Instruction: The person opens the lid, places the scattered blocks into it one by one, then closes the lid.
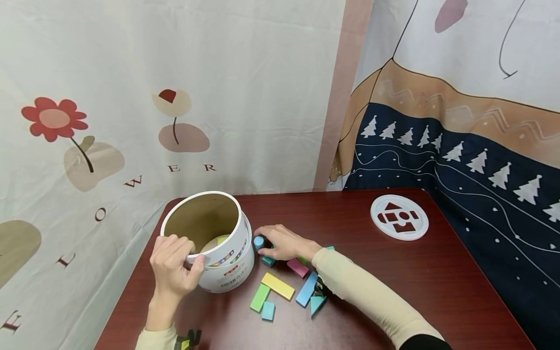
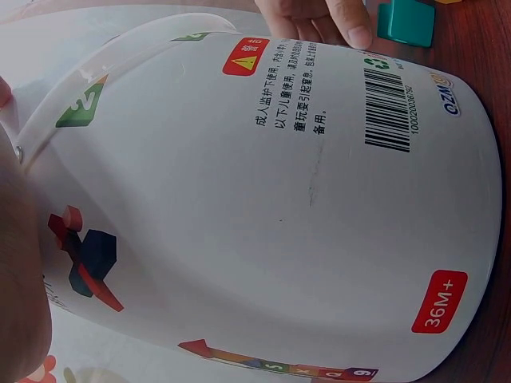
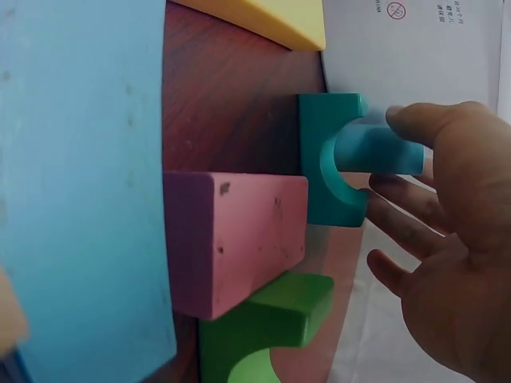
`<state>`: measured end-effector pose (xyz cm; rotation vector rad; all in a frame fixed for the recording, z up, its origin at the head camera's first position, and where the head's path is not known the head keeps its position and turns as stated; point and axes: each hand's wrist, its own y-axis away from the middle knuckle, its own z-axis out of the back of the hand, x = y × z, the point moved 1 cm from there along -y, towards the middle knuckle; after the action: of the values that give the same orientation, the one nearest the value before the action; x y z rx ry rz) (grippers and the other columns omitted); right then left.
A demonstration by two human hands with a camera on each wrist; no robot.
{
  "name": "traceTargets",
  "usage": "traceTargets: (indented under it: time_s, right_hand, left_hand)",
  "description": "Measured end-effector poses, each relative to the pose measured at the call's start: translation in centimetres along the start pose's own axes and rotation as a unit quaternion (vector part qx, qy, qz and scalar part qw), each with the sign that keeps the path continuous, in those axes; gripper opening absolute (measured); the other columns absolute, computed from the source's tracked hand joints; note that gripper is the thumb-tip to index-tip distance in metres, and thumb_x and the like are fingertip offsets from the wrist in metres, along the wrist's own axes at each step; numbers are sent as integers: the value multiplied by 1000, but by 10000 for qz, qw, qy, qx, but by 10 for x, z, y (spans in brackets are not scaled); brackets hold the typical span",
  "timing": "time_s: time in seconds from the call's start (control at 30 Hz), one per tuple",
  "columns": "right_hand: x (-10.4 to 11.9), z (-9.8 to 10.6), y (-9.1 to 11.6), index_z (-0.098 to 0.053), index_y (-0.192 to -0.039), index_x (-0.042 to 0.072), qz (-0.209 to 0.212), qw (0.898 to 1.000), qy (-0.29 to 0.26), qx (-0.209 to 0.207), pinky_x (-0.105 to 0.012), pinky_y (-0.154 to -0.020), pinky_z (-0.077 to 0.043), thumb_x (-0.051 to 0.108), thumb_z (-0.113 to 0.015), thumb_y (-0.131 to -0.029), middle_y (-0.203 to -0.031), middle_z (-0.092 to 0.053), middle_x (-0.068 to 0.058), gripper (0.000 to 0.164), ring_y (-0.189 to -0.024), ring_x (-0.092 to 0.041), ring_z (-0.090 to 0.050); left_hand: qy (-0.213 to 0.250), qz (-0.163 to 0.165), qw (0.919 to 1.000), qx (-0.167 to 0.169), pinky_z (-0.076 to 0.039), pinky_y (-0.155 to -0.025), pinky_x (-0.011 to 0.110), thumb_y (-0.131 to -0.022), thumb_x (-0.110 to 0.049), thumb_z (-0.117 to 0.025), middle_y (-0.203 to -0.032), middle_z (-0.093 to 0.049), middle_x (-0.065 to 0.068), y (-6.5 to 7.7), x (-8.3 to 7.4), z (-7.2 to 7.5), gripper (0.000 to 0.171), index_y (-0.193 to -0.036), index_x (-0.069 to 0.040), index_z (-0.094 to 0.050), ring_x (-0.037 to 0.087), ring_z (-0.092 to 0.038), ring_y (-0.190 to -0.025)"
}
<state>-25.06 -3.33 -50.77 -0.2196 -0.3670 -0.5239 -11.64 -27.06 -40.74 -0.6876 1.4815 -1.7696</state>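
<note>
My left hand (image 1: 172, 262) grips the near rim of a white bucket (image 1: 225, 277), thumb outside. The bucket's mouth faces up, and a yellow-green piece (image 1: 222, 239) shows inside. Just right of the bucket, my right hand (image 1: 284, 243) pinches a small blue cylinder block (image 1: 259, 243) between thumb and fingers. In the right wrist view the cylinder (image 3: 379, 149) stands in front of the notch of a teal arch block (image 3: 315, 159); whether they touch I cannot tell. A pink block (image 3: 259, 239) and a green arch block (image 3: 271, 311) lie close by.
Nearer the table's front lie a yellow block (image 1: 278, 286), a light green block (image 1: 260, 297), a small teal block (image 1: 268, 311), a long blue block (image 1: 307, 289) and a teal triangle (image 1: 317, 305). A white lid with shaped holes (image 1: 404, 233) lies at the back right.
</note>
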Motion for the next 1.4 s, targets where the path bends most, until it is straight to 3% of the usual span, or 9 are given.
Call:
traceTargets:
  time_s: [0.27,0.83,1.1,1.4]
  right_hand:
    - [1,-1,-1,-62,-135,8,-57,9997,-215,-63,-27,-97,-51,25,-66,-98,-127,-65,2,40,-111,-5,-57]
    - [0,1,0,-64,-133,7,-135,9990,-421,-86,-24,-92,-53,24,-65,-99,-125,-66,1,37,-105,-5,-58]
    - [-4,13,5,-64,-128,11,-183,9973,-614,-352,-19,-82,-52,23,-66,-98,-115,-66,5,32,-94,-8,-60]
    - [-4,33,10,-63,-128,9,53,9955,-548,-767,-22,-87,-54,22,-68,-97,-113,-66,4,34,-98,-5,-61]
  left_hand:
    - [5,-5,10000,1,-22,-53,41,-68,-29,-51,-48,-28,-4,0,0,0,28,-51,-11,-38,16,-20,-46]
    - [-12,4,10000,-21,-22,-53,41,-68,-29,-50,-48,-28,-4,0,0,0,28,-51,-11,-38,16,-20,-46]
    - [-26,2,10000,-28,-23,-53,41,-68,-29,-50,-48,-27,-4,0,1,0,28,-51,-11,-38,16,-20,-47]
    - [-29,-6,10000,-30,-22,-53,41,-67,-28,-50,-48,-28,-4,0,0,0,27,-51,-11,-38,16,-20,-46]
